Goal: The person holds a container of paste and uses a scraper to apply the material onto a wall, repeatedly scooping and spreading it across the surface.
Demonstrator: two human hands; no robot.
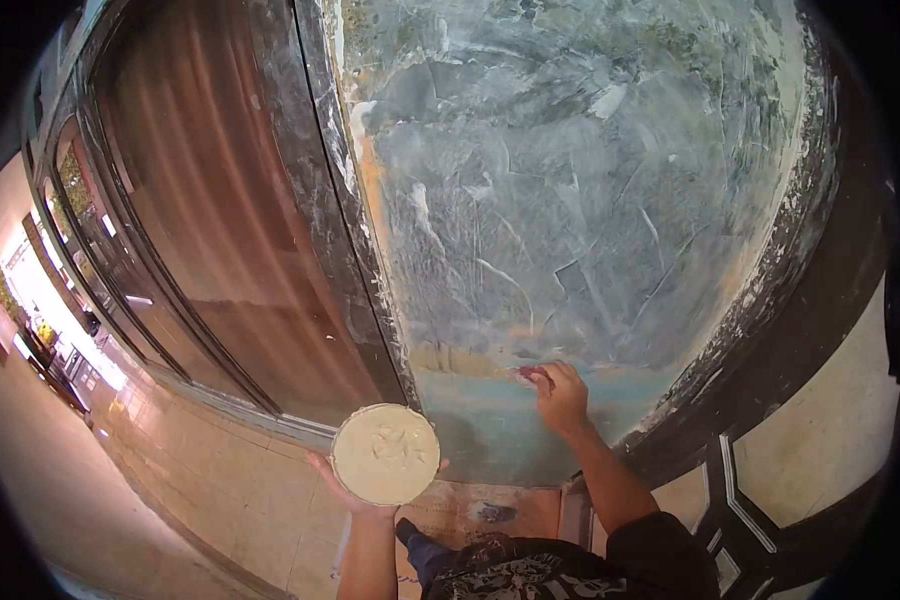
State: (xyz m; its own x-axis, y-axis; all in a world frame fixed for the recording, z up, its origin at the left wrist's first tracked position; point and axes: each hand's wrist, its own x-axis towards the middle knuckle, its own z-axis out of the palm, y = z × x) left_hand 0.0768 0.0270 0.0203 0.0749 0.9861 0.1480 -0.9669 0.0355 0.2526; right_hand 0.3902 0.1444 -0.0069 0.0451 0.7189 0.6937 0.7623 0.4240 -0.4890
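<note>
My left hand [350, 498] is closed around a round tub [385, 455] from below, with fingertips showing on its far side. Cream-coloured paste fills the tub almost to the rim, its surface roughed up in the middle. In my right hand [564, 398] is a small dark red scraper [533, 376], pinched between thumb and fingers against the lower wall; its blade is hardly visible. The wall panel [570, 220] is smeared with grey and whitish filler in rough strokes. Below the scraper runs a smoother blue-green strip [500, 420].
Dark trim [760, 320] with white smears borders the panel on the right. At left stands a dark-framed glass door [220, 170] with reddish-brown curtains. Stained cardboard [490, 505] lies at the wall's foot by my shoe. Tiled floor [240, 480] stretches leftward.
</note>
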